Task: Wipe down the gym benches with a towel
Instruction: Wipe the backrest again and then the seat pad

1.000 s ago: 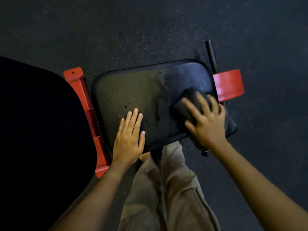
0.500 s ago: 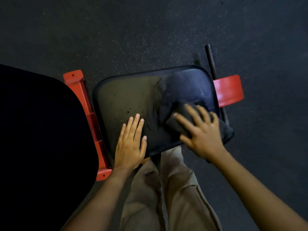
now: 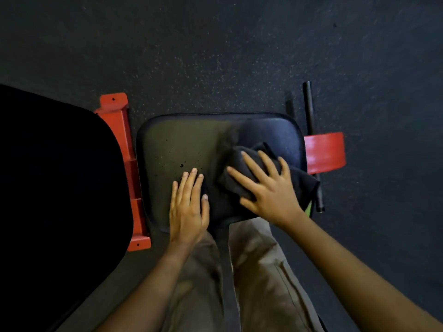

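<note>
Black padded tabletop (image 3: 182,140), left half dotted with droplets (image 3: 181,165). Dark bunched towel (image 3: 233,180) on right half, directly beneath right grip (image 3: 271,190), fingers spread, pressing flat. Left grip (image 3: 188,209) flat just beside towel, fingers together.

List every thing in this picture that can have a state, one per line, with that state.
seat pad: right part dark and sheeny, left part dull with droplets on it.
towel: bunched up, lying on the seat pad under the right hand.
right hand: fingers spread, pressing on the towel.
left hand: flat, fingers straight, resting on the seat pad near its front edge.
</note>
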`<action>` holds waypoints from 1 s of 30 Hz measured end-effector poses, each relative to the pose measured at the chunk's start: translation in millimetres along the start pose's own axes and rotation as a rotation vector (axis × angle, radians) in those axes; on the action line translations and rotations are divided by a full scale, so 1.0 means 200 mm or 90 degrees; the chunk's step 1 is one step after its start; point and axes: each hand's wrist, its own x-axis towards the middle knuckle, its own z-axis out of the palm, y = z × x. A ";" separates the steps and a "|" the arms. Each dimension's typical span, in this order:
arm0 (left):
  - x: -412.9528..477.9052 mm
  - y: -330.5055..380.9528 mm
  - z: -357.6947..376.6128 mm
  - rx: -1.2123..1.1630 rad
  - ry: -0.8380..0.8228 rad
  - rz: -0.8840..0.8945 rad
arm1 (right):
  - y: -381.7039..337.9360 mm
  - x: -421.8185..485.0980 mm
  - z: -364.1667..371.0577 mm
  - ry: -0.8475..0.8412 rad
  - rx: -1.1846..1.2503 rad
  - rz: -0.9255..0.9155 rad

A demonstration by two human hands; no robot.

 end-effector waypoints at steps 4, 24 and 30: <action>0.05 0.07 0.02 -0.009 0.041 -0.048 | 0.15 0.04 -0.05 -0.022 0.051 0.183; 0.48 0.21 0.13 0.103 0.086 -0.283 | 0.48 0.67 -0.26 -0.213 0.137 0.238; 0.49 0.20 0.15 0.141 0.072 -0.294 | 0.16 0.99 -0.23 -0.299 0.138 0.126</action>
